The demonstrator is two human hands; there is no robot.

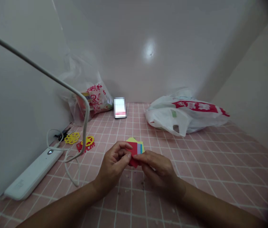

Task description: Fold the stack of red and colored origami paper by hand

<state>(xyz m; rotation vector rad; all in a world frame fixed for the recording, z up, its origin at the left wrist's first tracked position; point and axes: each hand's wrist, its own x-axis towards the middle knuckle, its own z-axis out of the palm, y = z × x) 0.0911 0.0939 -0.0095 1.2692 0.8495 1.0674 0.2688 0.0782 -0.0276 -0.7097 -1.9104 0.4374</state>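
Observation:
A small layered stack of coloured paper pieces is held up in the middle of the view. Red faces me, with strips of pale purple and blue at its right side and yellow corners behind. My left hand grips the stack from the left, thumb in front and fingers curled. From the right, my right hand is closed with its thumb and index finger at the lower right edge of the red layer. Some fingers of both hands are hidden behind the paper or in shadow.
To the left lie a white power strip, looped cable, a yellow flower-shaped cutout and a red lettered piece. A lit phone stands at the back between two plastic bags. A thick pale cord hangs across the upper left.

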